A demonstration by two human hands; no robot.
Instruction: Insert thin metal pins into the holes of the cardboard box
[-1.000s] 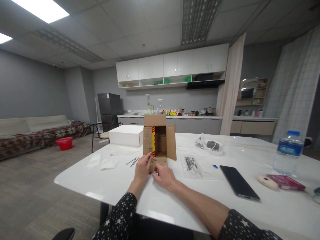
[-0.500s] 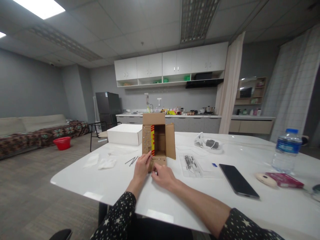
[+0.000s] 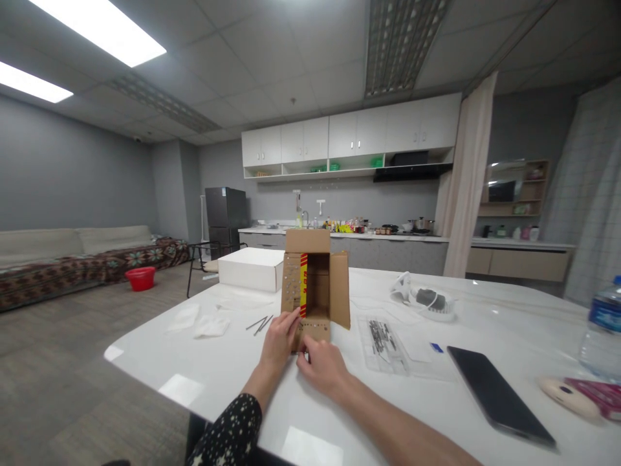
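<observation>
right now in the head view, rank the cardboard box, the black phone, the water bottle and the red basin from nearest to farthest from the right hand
1. Cardboard box: touching the right hand, just ahead.
2. Black phone: flat on the table, off to the right.
3. Water bottle: at the far right edge, past the phone.
4. Red basin: on the floor far left, by the couch.

"How's the light?"

"Bright and even, from the ceiling panels (image 3: 99,35) overhead. They throw pale glare patches on the glossy table (image 3: 182,389), near-left of the fingers (image 3: 292,320) of the left hand (image 3: 279,342)."

"Shadows?"

"Soft, only a faint one under the right hand (image 3: 323,366)."

"Sharpness?"

"Fair around the fingers; the counter far beyond them is soft. Wide-lens stretch bends the edges, and the bottle (image 3: 603,336), far right of the fingers, looks smeared."
</observation>
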